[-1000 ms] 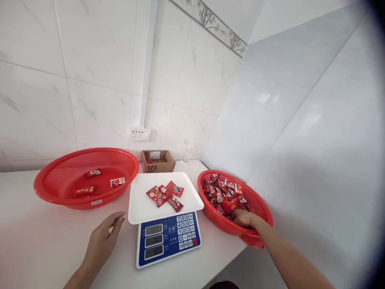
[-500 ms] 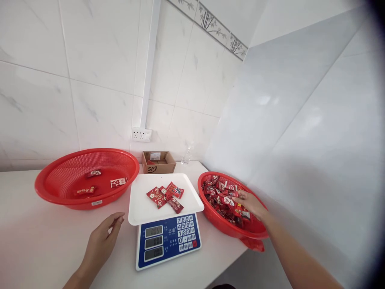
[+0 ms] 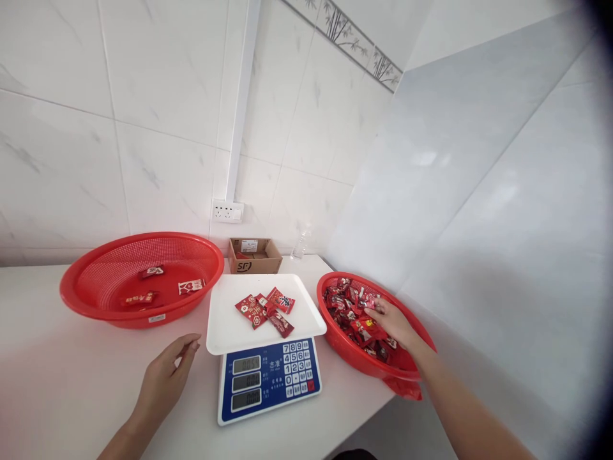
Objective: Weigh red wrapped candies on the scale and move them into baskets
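My right hand [image 3: 393, 324] reaches into the right red basket [image 3: 330, 332], its fingers pinched at a small red snack packet [image 3: 368, 303] on top of the heap. Under the hand lies a larger red packet [image 3: 368, 329] with yellow marks. My left hand [image 3: 168, 369] hovers by the table left of the scale, fingers curled towards the thumb, with nothing visible in them. On the scale's white tray [image 3: 225, 329] rest several red packets [image 3: 267, 310], some overlapping. Below the tray is the scale's blue panel [image 3: 272, 409] with its displays and keys.
At the left stands a wide red basket [image 3: 96, 310] with a few packets inside. Behind the tray are a small cardboard box [image 3: 256, 263] and a clear plastic bottle [image 3: 299, 246]. A wall socket [image 3: 228, 211] sits above the table, and a grey wall rises at the right.
My right hand has shifted slightly back and left within the basket. The white-labelled packet at its fingertips is no longer there. My left hand and the packets on the tray look unchanged.
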`<state>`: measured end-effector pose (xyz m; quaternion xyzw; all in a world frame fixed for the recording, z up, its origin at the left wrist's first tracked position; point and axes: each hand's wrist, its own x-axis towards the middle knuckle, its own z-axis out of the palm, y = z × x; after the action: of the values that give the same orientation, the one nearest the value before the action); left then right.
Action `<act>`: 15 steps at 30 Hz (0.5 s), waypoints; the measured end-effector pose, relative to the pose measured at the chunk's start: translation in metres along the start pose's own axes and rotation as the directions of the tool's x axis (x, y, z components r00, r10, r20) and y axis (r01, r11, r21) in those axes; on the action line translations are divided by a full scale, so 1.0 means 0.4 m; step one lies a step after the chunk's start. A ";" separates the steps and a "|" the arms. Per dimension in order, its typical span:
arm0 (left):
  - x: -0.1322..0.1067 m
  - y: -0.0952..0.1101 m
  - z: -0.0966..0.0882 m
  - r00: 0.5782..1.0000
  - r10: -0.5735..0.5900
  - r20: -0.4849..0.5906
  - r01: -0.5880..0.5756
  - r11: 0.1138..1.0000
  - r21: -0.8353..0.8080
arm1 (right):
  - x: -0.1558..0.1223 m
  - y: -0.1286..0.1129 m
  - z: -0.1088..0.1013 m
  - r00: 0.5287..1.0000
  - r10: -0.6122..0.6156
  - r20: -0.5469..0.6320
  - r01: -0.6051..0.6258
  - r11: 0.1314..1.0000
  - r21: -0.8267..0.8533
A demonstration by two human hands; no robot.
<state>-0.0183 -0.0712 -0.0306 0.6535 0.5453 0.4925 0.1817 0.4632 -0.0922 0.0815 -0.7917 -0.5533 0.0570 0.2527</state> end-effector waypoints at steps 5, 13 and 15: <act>-0.001 0.009 -0.002 1.000 -0.003 -0.001 0.003 1.000 -0.013 | 0.002 -0.016 0.015 0.999 -0.028 -0.034 0.028 1.000 0.002; -0.010 0.012 -0.004 1.000 -0.012 0.008 0.012 1.000 -0.022 | -0.039 -0.162 0.068 0.985 -0.159 -0.061 0.165 0.979 0.120; -0.011 0.012 -0.005 1.000 -0.009 0.004 0.009 1.000 -0.025 | -0.067 -0.217 0.080 0.978 -0.204 -0.031 0.206 0.970 0.132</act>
<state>-0.0170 -0.0773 -0.0280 0.6496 0.5417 0.4972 0.1932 0.3675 -0.0833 0.0887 -0.7119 -0.6248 0.0607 0.3149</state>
